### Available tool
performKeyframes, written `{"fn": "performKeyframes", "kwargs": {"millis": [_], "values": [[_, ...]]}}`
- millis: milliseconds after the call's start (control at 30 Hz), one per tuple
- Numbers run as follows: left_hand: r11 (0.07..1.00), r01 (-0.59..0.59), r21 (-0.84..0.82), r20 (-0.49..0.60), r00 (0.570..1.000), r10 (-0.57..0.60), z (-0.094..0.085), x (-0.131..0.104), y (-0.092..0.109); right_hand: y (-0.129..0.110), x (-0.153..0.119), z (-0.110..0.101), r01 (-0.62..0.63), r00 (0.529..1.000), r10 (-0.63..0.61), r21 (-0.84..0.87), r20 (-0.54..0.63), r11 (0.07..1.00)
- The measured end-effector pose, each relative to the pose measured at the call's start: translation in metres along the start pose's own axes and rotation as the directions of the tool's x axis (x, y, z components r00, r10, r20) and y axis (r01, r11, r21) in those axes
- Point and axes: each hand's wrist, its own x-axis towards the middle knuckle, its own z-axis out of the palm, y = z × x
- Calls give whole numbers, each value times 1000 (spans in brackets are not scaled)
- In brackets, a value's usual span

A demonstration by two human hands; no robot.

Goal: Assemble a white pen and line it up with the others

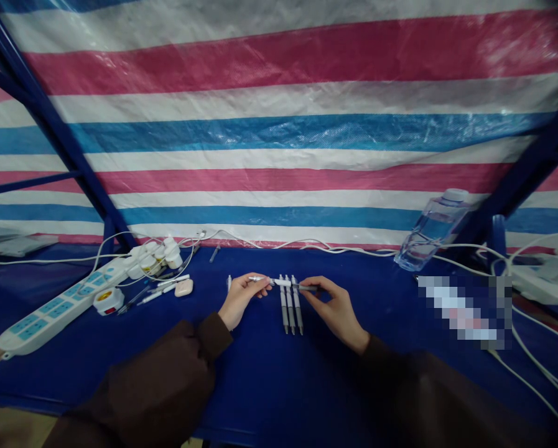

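Three white pens with grey grips (289, 305) lie side by side on the blue table, tips toward me. Across their upper ends, a similar pen (283, 283) is held level between my hands. My left hand (244, 295) is closed, pinching a shiny slim piece at the pen's left end; whether it is joined to the barrel is unclear. On the right, my right hand (332, 305) pinches the pen's grey end between thumb and fingers. Beside my left hand, another pen (229, 283) is partly hidden.
A white power strip (64, 305) with plugs stands left, near loose pens (164, 289) and a small pale case (184, 287). A clear water bottle (430, 230) leans at the back right. White cables (325, 246) run along the back. A blurred-out item (465, 311) lies right.
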Motion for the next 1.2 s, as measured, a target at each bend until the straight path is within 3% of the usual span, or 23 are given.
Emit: {"fn": "performKeyframes", "kwargs": {"millis": [367,733,933,1200], "values": [[999,29,-33,31,999,-28,0,0,-4,-3,-2,1,31,998,-28,-46,53,998],[999,29,-39,40,999,-28,3,-2,-2,-8,-2,-2,-35,992,48,-114,116,993],[991,34,-133,-44,998,-40,1,0,-2,-4,-1,-4,-147,988,146,13,57,989],[986,36,-164,-66,997,-47,0,1,-4,-1,0,-1,-147,987,141,74,79,986]]}}
